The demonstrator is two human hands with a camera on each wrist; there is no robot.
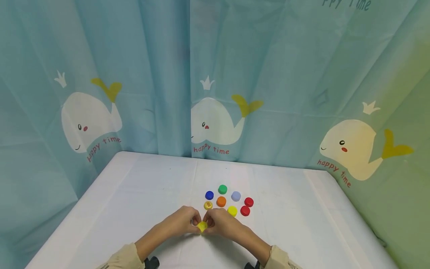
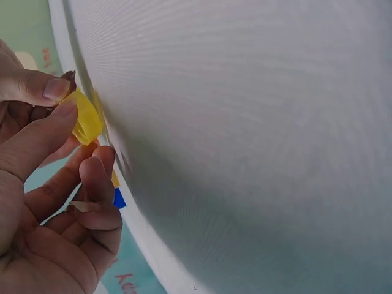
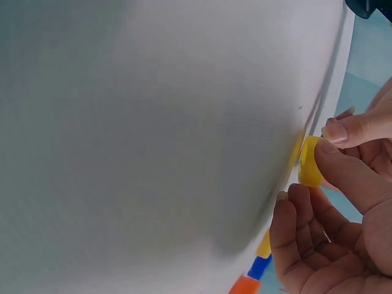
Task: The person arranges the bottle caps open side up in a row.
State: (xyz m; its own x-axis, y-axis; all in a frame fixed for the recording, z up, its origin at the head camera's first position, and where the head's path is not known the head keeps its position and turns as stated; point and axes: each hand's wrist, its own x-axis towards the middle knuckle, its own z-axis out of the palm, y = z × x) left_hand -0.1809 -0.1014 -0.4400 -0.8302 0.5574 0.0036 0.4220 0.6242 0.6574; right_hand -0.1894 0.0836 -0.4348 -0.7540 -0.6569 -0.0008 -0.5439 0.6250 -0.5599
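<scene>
Close to the front of the table, a small yellow bottle cap (image 1: 202, 226) is held between both hands. My left hand (image 1: 183, 221) pinches it from the left, thumb and fingertips at its edge. From the right, my right hand (image 1: 221, 223) grips the same cap. Seen in the left wrist view, the yellow cap (image 2: 88, 119) is tipped on its side near the white cloth, with a thumb of each hand against it. The right wrist view shows the cap (image 3: 310, 162) edge-on; the fingers hide part of it.
Just beyond the hands lie other caps: gold (image 1: 208, 205), blue (image 1: 209, 195), green (image 1: 223, 189), orange (image 1: 221, 201), lavender (image 1: 236, 196), yellow (image 1: 232, 211) and red (image 1: 245, 210). White cloth covers the table (image 1: 141, 194). A whale-print curtain (image 1: 168, 74) hangs behind it.
</scene>
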